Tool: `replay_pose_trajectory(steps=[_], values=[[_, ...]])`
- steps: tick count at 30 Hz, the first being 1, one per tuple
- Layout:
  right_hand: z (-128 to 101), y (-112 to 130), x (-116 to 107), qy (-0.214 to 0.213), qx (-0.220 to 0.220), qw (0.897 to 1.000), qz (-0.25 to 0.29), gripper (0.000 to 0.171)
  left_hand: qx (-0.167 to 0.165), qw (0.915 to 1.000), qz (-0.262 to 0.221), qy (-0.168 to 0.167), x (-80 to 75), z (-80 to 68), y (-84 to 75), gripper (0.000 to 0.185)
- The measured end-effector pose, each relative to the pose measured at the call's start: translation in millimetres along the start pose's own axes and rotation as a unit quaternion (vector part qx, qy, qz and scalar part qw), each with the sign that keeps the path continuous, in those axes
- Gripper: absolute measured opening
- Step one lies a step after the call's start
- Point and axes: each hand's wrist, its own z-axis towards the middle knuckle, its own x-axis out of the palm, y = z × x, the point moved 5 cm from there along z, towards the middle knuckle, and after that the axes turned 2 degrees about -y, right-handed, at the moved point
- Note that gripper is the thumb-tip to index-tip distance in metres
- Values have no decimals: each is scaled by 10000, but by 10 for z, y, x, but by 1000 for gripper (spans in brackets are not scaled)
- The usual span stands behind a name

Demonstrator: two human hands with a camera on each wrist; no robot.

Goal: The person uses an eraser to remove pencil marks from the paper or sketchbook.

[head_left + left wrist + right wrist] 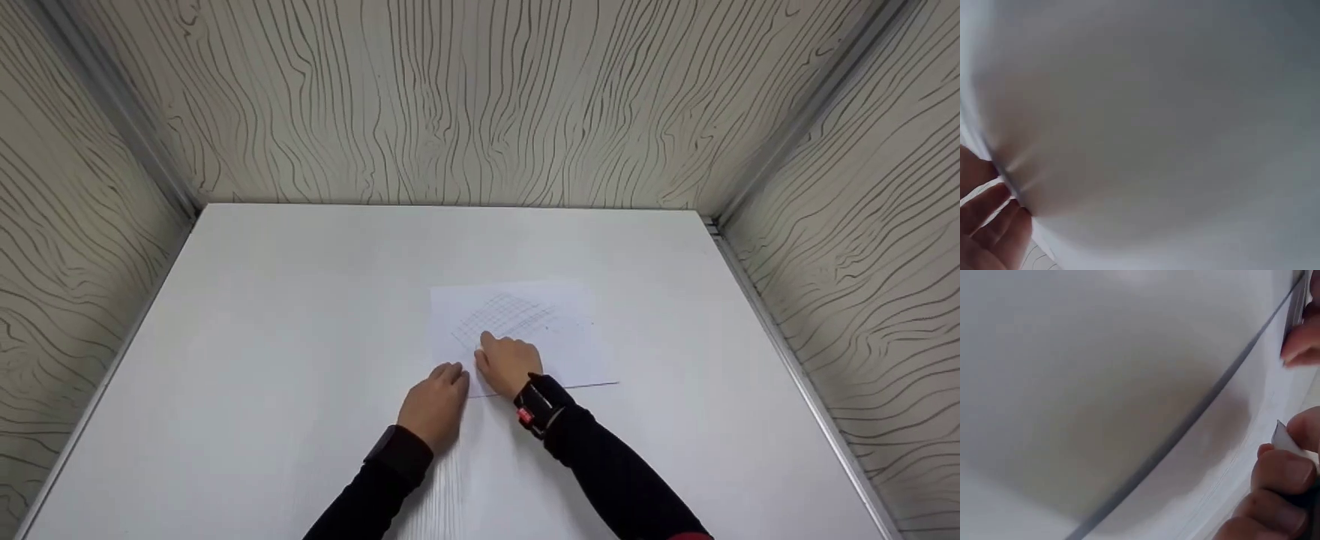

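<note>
A white sheet of paper [577, 352] lies on the table, with a pencil-drawn grid [491, 315] across its upper left and middle. My right hand [512, 364] is over the grid's lower part. Between thumb and curled fingers it pinches a small white eraser [1285, 440] with a darkened tip; most of the eraser is hidden in the hand. My left hand [436, 405] rests at the sheet's lower left edge, its fingers [1013, 239] extended and touching the paper. The two hands are close together but apart.
The white table [262, 337] extends around the sheet on all sides. Wood-patterned panels [450, 105] stand at the back, left and right, with grey metal strips [810, 112] at the corners. Small dark specks lie on the sheet's right part.
</note>
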Motion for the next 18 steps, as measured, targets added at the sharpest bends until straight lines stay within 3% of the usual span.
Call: replay_pose_trajectory(steps=[5, 12, 18], values=[[-19, -17, 63, 122, -57, 9997, -180, 24, 18, 9998, -2, -177, 15, 37, -32, 27], [79, -306, 27, 306, 506, 9969, -524, 22, -126, 9999, -52, -45, 5, 84, -20, 27], [107, -48, 47, 179, -2, 9998, -128, 22, -106, 9997, -169, -118, 20, 72, -40, 29]])
